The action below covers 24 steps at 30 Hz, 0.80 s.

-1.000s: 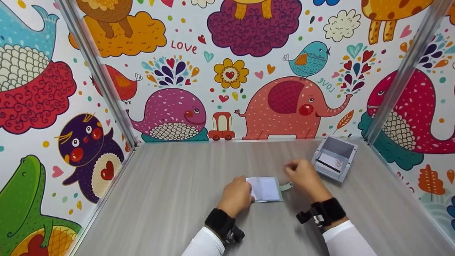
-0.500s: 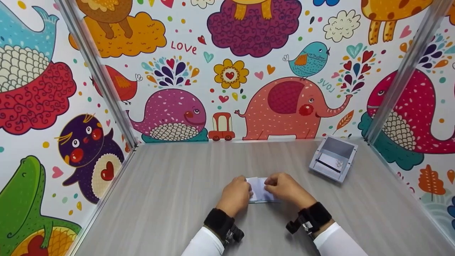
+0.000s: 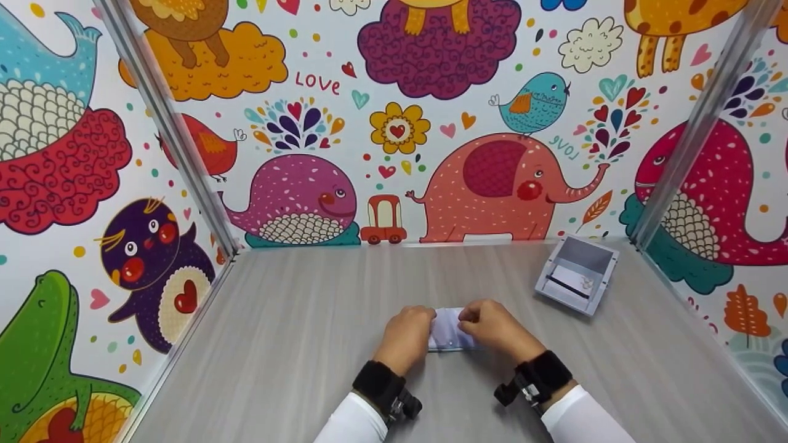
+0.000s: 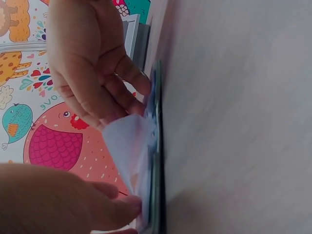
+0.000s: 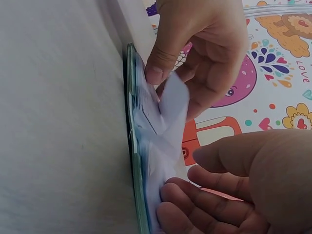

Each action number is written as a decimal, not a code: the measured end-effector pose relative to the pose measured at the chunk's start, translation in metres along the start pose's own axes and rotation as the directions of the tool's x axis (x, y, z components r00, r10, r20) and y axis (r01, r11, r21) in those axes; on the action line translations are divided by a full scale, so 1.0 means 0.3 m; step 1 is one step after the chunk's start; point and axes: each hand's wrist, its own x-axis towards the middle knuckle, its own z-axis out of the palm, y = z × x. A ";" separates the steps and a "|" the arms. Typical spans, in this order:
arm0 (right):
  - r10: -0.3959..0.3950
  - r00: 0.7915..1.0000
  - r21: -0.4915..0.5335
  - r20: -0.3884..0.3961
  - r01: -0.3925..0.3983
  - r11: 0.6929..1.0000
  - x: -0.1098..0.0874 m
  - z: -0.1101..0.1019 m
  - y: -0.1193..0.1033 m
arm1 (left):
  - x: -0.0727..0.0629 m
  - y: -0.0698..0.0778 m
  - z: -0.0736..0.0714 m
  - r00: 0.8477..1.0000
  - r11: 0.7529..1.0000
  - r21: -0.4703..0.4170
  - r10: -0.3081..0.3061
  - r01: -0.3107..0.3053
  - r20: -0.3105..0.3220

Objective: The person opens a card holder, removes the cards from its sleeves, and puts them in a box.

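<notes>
Apparently woodgrain tabletop [image 3: 295, 344] under notebook [image 3: 451, 335], cartoon wall [image 3: 449, 107] behind.

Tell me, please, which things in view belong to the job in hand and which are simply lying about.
Apparently in use:
small booklet, open between the hands
left hand, thumb on the booklet's pages
right hand, fingers at the pages

Apparently just lying about:
grey box, off to the right, untouched
its pale contents, too small to identify
</notes>
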 end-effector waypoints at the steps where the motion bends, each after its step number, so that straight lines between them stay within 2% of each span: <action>1: -0.004 1.000 0.002 -0.003 0.004 1.000 0.000 0.000 0.000 | 0.000 -0.001 0.000 1.000 1.000 -0.008 0.005 -0.005 -0.012; 5: -0.007 1.000 0.002 -0.009 0.007 1.000 0.000 0.002 0.000 | 0.000 -0.003 0.004 0.999 0.999 -0.037 0.026 -0.027 -0.038; 9: -0.020 1.000 0.009 -0.008 0.020 1.000 0.003 0.004 -0.004 | 0.001 -0.004 0.009 0.997 0.997 -0.029 0.064 -0.065 -0.047; 15: -0.112 0.993 0.006 -0.030 0.112 0.994 -0.001 0.013 -0.019 | -0.001 -0.006 0.008 0.990 0.993 0.003 0.120 -0.120 -0.070; 19: -0.202 0.979 -0.113 -0.027 0.198 0.974 -0.011 0.022 -0.037 | -0.001 -0.007 0.006 0.988 0.991 -0.001 0.132 -0.133 -0.078; 24: -0.294 0.956 -0.268 -0.020 0.278 0.923 -0.026 0.029 -0.062 | 0.004 -0.009 0.009 0.991 0.993 -0.011 0.119 -0.120 -0.067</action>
